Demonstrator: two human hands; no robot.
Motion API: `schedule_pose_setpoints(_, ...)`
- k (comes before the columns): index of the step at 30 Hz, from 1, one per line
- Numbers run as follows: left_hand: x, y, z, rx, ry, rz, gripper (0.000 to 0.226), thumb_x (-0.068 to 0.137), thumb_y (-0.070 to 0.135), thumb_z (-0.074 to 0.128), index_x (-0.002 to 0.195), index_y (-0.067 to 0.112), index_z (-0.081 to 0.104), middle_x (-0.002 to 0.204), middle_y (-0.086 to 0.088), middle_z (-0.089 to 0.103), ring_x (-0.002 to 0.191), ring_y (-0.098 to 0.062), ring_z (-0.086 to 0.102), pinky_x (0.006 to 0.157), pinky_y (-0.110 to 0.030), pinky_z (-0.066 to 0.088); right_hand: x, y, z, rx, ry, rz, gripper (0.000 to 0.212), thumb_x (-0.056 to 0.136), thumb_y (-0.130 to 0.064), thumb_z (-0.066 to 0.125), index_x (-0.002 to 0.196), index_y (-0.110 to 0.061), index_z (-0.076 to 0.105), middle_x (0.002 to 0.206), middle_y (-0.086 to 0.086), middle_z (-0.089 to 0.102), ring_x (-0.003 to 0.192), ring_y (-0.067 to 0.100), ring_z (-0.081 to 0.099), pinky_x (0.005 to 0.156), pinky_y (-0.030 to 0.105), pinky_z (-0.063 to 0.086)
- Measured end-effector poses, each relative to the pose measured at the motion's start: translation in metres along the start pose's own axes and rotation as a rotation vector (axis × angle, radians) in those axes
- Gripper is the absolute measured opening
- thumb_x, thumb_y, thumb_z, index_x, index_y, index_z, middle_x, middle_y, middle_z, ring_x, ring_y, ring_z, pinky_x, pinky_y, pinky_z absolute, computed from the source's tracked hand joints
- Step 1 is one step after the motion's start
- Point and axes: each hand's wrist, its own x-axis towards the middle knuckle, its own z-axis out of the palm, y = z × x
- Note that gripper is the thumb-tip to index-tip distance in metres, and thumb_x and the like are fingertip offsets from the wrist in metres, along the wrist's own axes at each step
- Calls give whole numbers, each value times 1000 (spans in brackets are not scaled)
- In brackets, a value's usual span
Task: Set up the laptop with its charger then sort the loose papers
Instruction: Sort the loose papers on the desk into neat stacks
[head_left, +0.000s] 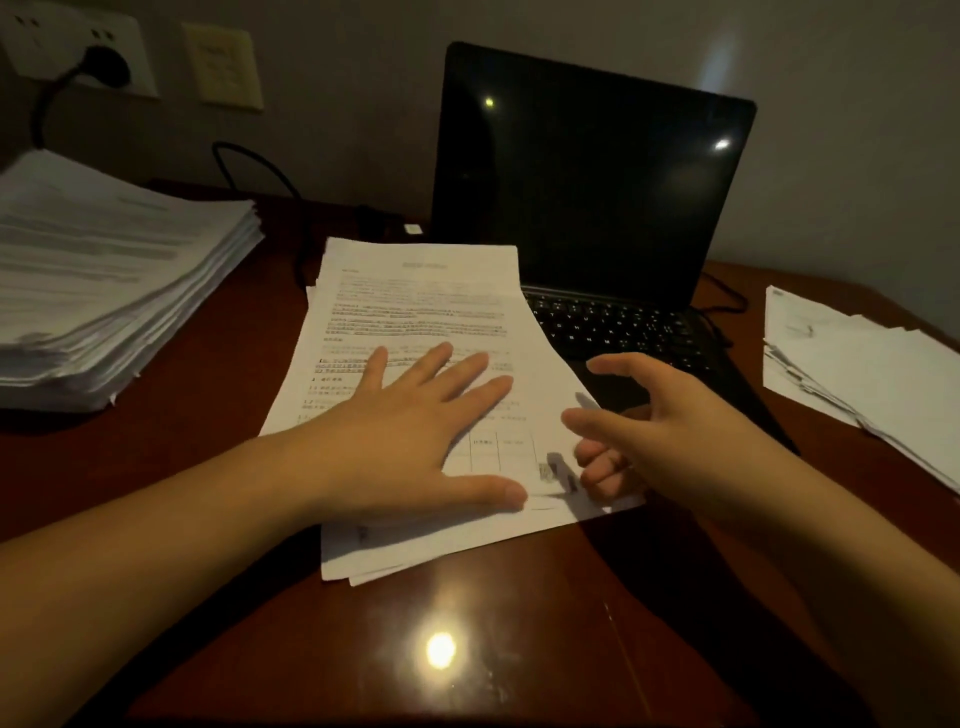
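Through the head camera I am watching the left hand (415, 431) lying flat, fingers straight, pressing thin white printed sheets (415, 301) onto the glossy reddish wooden desk (218, 467). The right hand (660, 431) is hanging at their right edge, thumb and forefinger spread, the other fingers curled; I cannot tell if it is gripping. The sheets are overlapping the open black laptop (592, 182). A thick stack (114, 280) is sitting to the left and loose papers (857, 374) to the right. The print is too blurred to read.
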Motion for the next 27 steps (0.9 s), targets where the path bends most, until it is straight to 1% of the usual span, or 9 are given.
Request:
schedule_pose_setpoints(5, 5, 4, -3, -132, 35, -70, 104, 71, 95, 18, 156, 43, -13, 162, 19, -25, 147, -6, -29, 119, -59, -13, 17, -8, 0, 9, -175, 6, 67, 90, -31, 70, 148, -34, 38, 73, 4, 75, 64, 17, 74, 58, 26, 58)
schedule_pose_setpoints(8, 4, -2, -7, -170, -2, -45, 111, 67, 99, 28, 154, 45, -16, 160, 22, -29, 144, -3, -34, 119, -56, -17, 34, -15, 0, -51, -186, -79, 81, 84, -18, 76, 151, -37, 33, 80, 3, 76, 73, 18, 76, 66, 30, 63)
schedule_pose_setpoints(12, 7, -9, -11, -150, -41, -23, 112, 67, 97, 30, 154, 45, -17, 159, 22, -31, 143, -2, -36, 119, -51, -20, 51, -21, -4, 60, -293, -125, 99, 80, -2, 76, 154, -43, 25, 84, 10, 77, 85, 27, 76, 71, 38, 64)
schedule_pose_setpoints(15, 10, -15, -12, -213, 1, 9, 107, 70, 95, 33, 155, 46, -11, 161, 24, -22, 143, 4, -31, 121, -46, -18, 56, -15, 1, 127, -264, -160, 98, 78, -7, 79, 153, -44, 27, 86, 17, 75, 88, 38, 73, 72, 42, 64)
schedule_pose_setpoints(17, 10, -17, -14, -295, 29, 36, 102, 74, 90, 40, 155, 48, -5, 159, 32, -15, 142, 12, -26, 122, -38, -16, 58, -9, 5, 150, -212, -192, 94, 77, -12, 80, 152, -42, 31, 83, 16, 74, 86, 40, 72, 73, 44, 63)
schedule_pose_setpoints(19, 10, -18, -16, -367, 65, 59, 99, 75, 90, 43, 155, 50, -1, 151, 42, -11, 139, 20, -22, 121, -28, -14, 58, -4, 6, 186, -185, -197, 89, 79, -15, 80, 150, -41, 34, 82, 12, 76, 81, 35, 74, 72, 45, 64)
schedule_pose_setpoints(22, 9, -16, -16, -391, 109, 77, 88, 78, 84, 42, 152, 56, 4, 141, 51, -12, 132, 28, -21, 115, -13, -15, 56, 0, 1, 244, -255, -132, 85, 85, -17, 75, 151, -42, 28, 90, 7, 78, 81, 30, 76, 67, 37, 64)
schedule_pose_setpoints(24, 8, -12, -16, -355, 111, 89, 86, 80, 79, 42, 151, 58, -1, 133, 56, -16, 127, 31, -26, 103, 0, -18, 54, 1, -5, 272, -341, -91, 89, 86, -12, 73, 151, -48, 23, 95, 6, 79, 85, 29, 76, 71, 36, 64)
schedule_pose_setpoints(27, 7, -5, -13, -305, 91, 95, 83, 79, 79, 38, 142, 64, -14, 123, 58, -25, 117, 35, -33, 93, 7, -20, 51, 2, -10, 299, -434, -68, 96, 84, -2, 71, 150, -52, 22, 95, 10, 78, 87, 27, 76, 67, 32, 63)
